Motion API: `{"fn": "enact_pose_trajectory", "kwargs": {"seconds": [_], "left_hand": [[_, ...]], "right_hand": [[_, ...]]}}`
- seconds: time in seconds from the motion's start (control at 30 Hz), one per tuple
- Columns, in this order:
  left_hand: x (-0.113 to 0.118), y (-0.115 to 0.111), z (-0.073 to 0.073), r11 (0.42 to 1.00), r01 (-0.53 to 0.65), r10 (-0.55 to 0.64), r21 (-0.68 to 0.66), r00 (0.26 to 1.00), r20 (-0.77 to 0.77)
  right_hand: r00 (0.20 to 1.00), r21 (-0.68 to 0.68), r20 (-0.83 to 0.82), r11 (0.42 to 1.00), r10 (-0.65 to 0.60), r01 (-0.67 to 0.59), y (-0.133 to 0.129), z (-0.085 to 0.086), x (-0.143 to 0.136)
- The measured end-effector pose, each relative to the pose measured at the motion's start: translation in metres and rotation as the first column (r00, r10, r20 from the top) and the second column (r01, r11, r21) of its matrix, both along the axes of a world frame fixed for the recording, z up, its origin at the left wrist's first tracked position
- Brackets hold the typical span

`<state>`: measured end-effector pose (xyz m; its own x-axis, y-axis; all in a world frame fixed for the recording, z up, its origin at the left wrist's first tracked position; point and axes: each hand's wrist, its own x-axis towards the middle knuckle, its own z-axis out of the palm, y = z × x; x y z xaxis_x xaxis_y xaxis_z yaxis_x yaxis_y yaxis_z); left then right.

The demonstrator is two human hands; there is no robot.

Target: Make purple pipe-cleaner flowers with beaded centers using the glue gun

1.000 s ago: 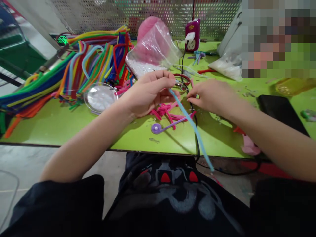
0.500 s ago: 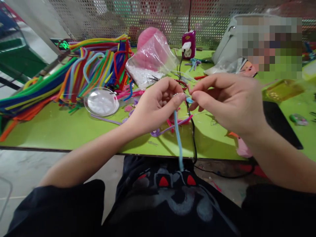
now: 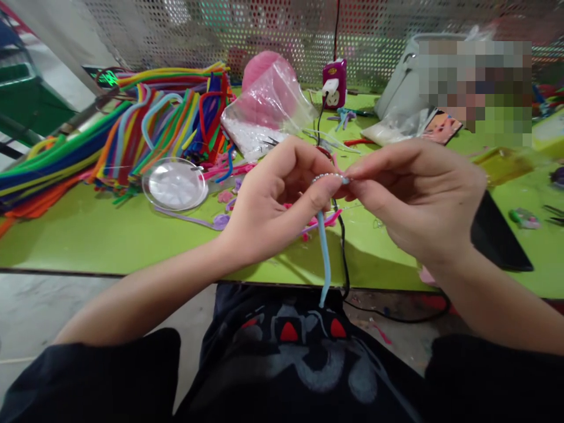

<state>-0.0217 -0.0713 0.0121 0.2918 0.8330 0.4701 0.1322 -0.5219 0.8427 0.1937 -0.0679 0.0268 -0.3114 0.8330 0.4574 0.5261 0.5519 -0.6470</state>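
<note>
My left hand (image 3: 277,202) is closed, its thumb and fingers pinching a light blue pipe cleaner (image 3: 325,258) whose tail hangs down past the table edge. A short string of small pale beads (image 3: 326,175) runs over the left thumb tip. Opposite it, my right hand (image 3: 418,202) pinches the end of that bead string, close to a bit of light blue. The two hands' fingertips nearly meet; what lies inside them is mostly hidden. Below them on the table are pink and purple pipe cleaner pieces (image 3: 328,218).
Bundles of coloured pipe cleaners (image 3: 145,129) lie at left, beside a round clear dish (image 3: 175,184). Behind are a pink ball in a plastic bag (image 3: 269,88) and a purple power socket (image 3: 335,85). A black cable (image 3: 344,252) crosses the table edge. A black flat object (image 3: 502,238) lies right.
My hands have come closer together, the left fingertips moving slightly right. The bead string now shows over the left thumb. The view has shifted a little.
</note>
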Motion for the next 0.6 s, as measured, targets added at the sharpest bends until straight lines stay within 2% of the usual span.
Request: {"fn": "enact_pose_trajectory", "kwargs": {"seconds": [0.03, 0.1, 0.13, 0.17, 0.23, 0.37, 0.47, 0.6], "left_hand": [[0.0, 0.001, -0.002, 1.0, 0.003, -0.004, 0.025, 0.999, 0.038], [0.001, 0.004, -0.006, 1.0, 0.011, -0.012, 0.015, 0.998, 0.062], [0.002, 0.006, -0.008, 0.999, -0.005, 0.0, 0.052, 0.995, 0.096], [0.003, 0.008, -0.01, 0.989, 0.007, -0.03, 0.144, 0.987, 0.157], [0.005, 0.012, -0.013, 0.976, 0.014, -0.058, 0.218, 0.979, 0.196], [0.007, 0.014, -0.015, 0.972, 0.002, -0.056, 0.237, 0.973, 0.224], [0.007, 0.012, -0.015, 0.974, -0.006, -0.049, 0.228, 0.972, 0.232], [0.006, 0.01, -0.017, 0.977, 0.004, -0.052, 0.212, 0.973, 0.224]], "right_hand": [[1.0, -0.008, 0.007, 1.0, 0.024, -0.024, 0.001, 0.0, 0.001], [0.988, 0.032, -0.122, 0.995, 0.099, -0.095, 0.004, -0.003, -0.001], [0.96, 0.08, -0.232, 0.987, 0.155, -0.14, 0.006, -0.005, -0.002], [0.915, 0.133, -0.332, 0.972, 0.229, -0.195, 0.007, -0.007, -0.005], [0.832, 0.188, -0.444, 0.942, 0.334, -0.277, 0.01, -0.01, -0.009], [0.845, 0.129, -0.456, 0.96, 0.28, -0.249, 0.009, -0.01, -0.013], [0.853, 0.146, -0.433, 0.957, 0.289, -0.25, 0.007, -0.01, -0.011], [0.881, 0.167, -0.412, 0.97, 0.232, -0.177, 0.003, -0.01, -0.011]]}}
